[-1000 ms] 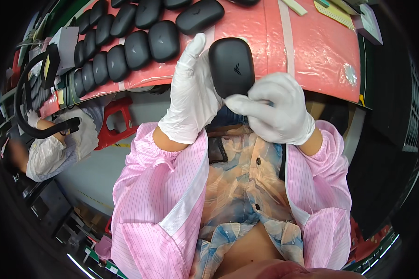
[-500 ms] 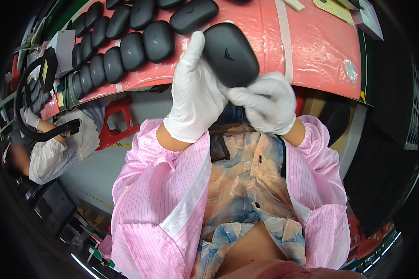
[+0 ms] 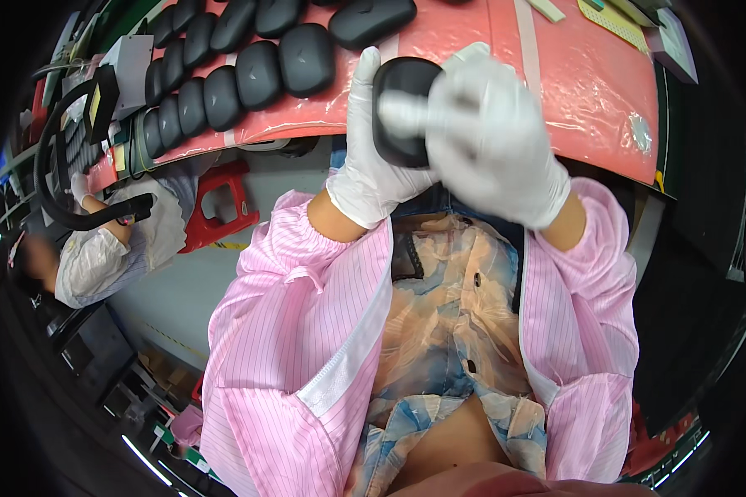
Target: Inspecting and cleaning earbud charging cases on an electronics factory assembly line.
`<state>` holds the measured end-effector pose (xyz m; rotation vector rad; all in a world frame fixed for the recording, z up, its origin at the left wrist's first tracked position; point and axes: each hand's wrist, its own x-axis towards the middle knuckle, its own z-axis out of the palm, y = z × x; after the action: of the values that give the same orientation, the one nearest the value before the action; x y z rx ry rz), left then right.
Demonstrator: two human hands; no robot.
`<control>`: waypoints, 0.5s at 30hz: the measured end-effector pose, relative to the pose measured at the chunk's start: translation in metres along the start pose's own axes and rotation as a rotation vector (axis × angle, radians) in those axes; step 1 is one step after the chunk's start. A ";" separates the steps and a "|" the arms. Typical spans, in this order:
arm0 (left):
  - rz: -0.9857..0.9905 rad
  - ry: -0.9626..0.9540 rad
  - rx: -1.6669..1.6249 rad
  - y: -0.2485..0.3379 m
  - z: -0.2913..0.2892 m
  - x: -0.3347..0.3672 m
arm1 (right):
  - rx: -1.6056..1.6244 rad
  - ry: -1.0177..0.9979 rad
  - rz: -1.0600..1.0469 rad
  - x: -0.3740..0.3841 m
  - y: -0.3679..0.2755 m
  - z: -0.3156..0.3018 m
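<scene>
A black rounded case is held up in front of the person, over the near edge of the pink table cover, its broad face turned toward the head and its long side pointing away from the body. The left hand, in a white glove, grasps it from below and from the left: the thumb stands straight along the case's left side, the palm sits under the lower end, and the wrist lies just short of the cover's near edge, bent up out of a pink striped sleeve. The right hand, gloved in white too, comes in from the right over that same edge, back of the hand upward, with one blurred digit laid across the face of the case. Motion blur hides how its other fingers are curled, so whether it pinches anything cannot be told. On the left part of the cover, more black cases stand close together in slanting rows. A grey box is at the cover's left end, with a curved black tube beyond it. A red stool stands below the cover's near left edge, and a co-worker is farther left of the stool.
</scene>
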<state>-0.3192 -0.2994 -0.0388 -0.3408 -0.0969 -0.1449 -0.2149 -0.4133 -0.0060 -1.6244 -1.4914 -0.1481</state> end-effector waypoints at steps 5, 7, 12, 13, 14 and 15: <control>0.064 0.206 0.287 -0.003 0.016 0.020 | 0.202 -0.045 0.027 -0.026 -0.007 -0.024; 0.081 0.182 0.165 -0.010 0.016 0.019 | 0.079 0.103 0.086 -0.025 0.012 -0.029; 0.045 0.138 0.110 -0.007 0.012 0.016 | -0.003 0.057 -0.104 -0.013 0.020 -0.009; 0.023 0.057 0.065 -0.003 0.012 0.017 | 0.063 0.094 -0.091 -0.023 0.010 -0.002; 0.140 0.297 0.503 -0.013 0.018 0.025 | 0.083 -0.004 -0.059 -0.035 0.001 0.002; 0.136 0.287 0.508 -0.010 0.015 0.028 | 0.040 0.034 -0.068 -0.041 -0.006 0.005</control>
<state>-0.2945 -0.3076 -0.0182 0.1817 0.1729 -0.0302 -0.2337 -0.4409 -0.0312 -1.5329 -1.5152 -0.1825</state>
